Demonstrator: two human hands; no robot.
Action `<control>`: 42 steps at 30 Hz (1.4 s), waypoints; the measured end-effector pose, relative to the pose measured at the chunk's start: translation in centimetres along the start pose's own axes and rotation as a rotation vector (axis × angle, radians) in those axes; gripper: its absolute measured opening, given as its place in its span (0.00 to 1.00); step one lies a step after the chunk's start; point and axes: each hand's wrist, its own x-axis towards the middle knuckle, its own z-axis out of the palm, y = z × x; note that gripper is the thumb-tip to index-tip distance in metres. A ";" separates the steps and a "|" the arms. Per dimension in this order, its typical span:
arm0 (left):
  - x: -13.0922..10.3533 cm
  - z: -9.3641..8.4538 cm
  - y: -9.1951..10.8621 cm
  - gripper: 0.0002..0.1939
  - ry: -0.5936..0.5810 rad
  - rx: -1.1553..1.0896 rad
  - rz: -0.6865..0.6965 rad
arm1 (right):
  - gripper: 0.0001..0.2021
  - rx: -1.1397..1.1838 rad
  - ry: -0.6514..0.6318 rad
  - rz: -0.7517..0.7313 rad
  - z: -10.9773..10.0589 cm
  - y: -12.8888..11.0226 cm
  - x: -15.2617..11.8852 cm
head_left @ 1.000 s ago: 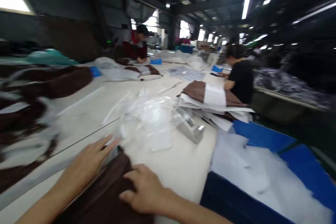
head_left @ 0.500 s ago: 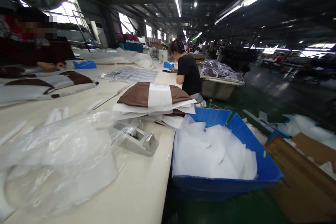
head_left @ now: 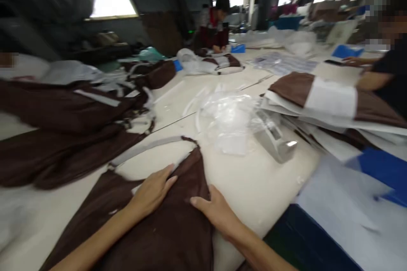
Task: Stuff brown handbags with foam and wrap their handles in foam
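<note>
A dark brown bag lies on the table right in front of me. Its handle is wrapped in pale material and arches away from me. My left hand rests on the bag near its top opening, fingers stretched out and pointing at the handle's right end. Along the bag's right edge is my right hand, its thumb over the brown material and apart from the forefinger; its other fingers are mostly hidden. A tape dispenser and clear plastic wrap lie beyond the bag.
More brown bags are heaped on the left. On the right, wrapped brown bags are stacked with white sheets, beside a blue bin of white sheets. One co-worker sits across the table, another person at the right.
My view has swung left, away from the bin and the aisle. Both my hands and the brown bag under them have come into view.
</note>
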 end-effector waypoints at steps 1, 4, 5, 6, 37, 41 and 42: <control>-0.9 -0.5 0.2 0.28 -0.062 -0.026 -0.034 | 0.21 0.091 -0.011 0.007 0.7 0.8 -0.8; -1.2 -1.9 1.3 0.24 -0.170 -0.126 -0.101 | 0.20 0.127 -0.001 0.044 2.8 3.0 -3.3; -0.9 -2.3 1.6 0.22 -0.171 -0.142 -0.133 | 0.21 0.122 -0.002 0.049 3.4 3.5 -4.0; -0.5 -2.5 1.9 0.21 -0.158 -0.150 -0.167 | 0.22 0.122 -0.005 0.049 3.9 3.9 -4.6; -3.3 0.0 6.4 0.13 0.225 -1.042 -0.248 | 0.14 -1.121 -0.230 -0.598 0.6 -3.6 9.3; -3.6 -0.2 6.2 0.14 0.218 -1.225 -0.304 | 0.11 -1.246 -0.325 -0.557 0.5 -4.2 7.2; -3.6 -0.3 6.1 0.14 0.191 -1.307 -0.320 | 0.12 -1.269 -0.322 -0.539 0.3 -4.3 6.3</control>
